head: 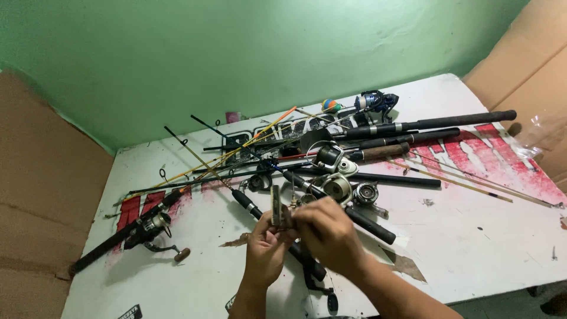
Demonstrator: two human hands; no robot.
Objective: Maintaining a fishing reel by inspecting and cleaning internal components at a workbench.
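My left grip (266, 251) is closed around a small dark metal reel part (276, 207) that sticks straight up out of my fist. My right grip (325, 230) is curled shut too, and its fingertips pinch the same part from the right side. Both hands meet in the near middle of the view, just above the white desk (472, 248) with red marks on it. I cannot tell what the small part is exactly, because my fingers hide most of it.

Just past my hands lies a pile of fishing rods (413, 125) that fan out to the far left and far right. Some rods are thick and black, and some are thin and yellow. In the middle of the pile sit a few round silver reels (338, 188), close together. One black rod with a reel (155, 227) lies by itself on the left side of the desk, with a little brown knob on its handle. Another reel (378, 101) sits at the far edge, near a small bright float (331, 106). Behind the desk is a green wall (266, 53), and brown cardboard (35, 195) stands on the left and right.
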